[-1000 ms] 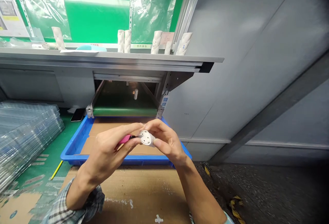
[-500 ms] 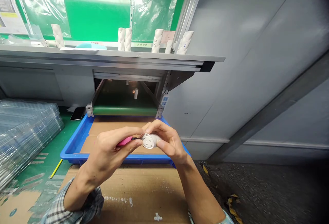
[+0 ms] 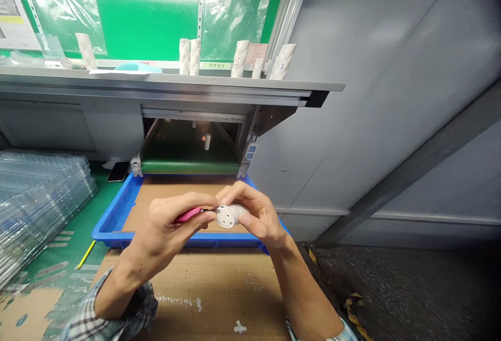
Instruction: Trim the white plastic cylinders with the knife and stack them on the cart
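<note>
Left hand point(image 3: 168, 231) grasps a pink-handled tool with a thin dark metal tip point(image 3: 188, 214), fingers point(image 3: 195, 200) clenched round the handle. Right hand point(image 3: 260, 215) grips a white plastic cylindrical part with small round holes in its end face point(image 3: 230, 215); the tool tip reaches that end face. Both hands are held above a blue plastic tray point(image 3: 113, 231) lined with a brown cardboard sheet point(image 3: 156, 195). Stacked clear plastic trays point(image 3: 35, 210) lie left of it. White ribbed cylinders point(image 3: 183, 56) stand upright on a grey metal shelf point(image 3: 156, 82).
</note>
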Demonstrator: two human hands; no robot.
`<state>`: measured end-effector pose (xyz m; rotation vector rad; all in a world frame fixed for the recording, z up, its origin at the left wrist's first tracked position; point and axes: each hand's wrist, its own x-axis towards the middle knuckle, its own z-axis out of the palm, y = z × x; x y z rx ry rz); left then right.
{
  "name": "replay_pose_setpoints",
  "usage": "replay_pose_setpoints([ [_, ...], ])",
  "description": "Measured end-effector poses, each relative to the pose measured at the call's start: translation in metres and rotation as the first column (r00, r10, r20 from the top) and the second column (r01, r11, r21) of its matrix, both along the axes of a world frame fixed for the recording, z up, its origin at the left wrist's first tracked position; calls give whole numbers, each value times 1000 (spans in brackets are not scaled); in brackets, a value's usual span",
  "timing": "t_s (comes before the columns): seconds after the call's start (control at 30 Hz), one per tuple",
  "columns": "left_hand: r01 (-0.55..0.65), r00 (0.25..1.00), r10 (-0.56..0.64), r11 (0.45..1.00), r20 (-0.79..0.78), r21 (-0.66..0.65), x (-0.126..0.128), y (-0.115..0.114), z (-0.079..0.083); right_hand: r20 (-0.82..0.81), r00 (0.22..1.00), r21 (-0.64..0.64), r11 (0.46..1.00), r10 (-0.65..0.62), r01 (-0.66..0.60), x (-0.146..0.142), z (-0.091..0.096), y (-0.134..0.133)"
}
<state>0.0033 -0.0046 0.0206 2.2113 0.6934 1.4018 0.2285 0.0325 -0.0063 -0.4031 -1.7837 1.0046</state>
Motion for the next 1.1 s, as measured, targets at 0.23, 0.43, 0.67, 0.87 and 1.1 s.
replay_pose_setpoints([
  [0.23,4,999,-2,999,51,-35,1,-1,-3,3,999,12,999,-33,33,-1,1,-1],
  [0.43,-12,997,14,1000,74,-19,2,0,-4,-12,1000,18,1000,-9,9,-1,-2,1],
  [0.67,-25,996,26,1000,90,-13,3,0,-5,-15,1000,7,1000,-7,7,-1,-1,0],
  [0.87,-2,997,3,1000,84,-10,1,1,-4,-52,997,3,999,50,-50,-1,-3,1],
  [1.1,-27,997,32,997,74,-71,1,1,-1,-79,992,-42,994,101,-104,-2,-4,0],
])
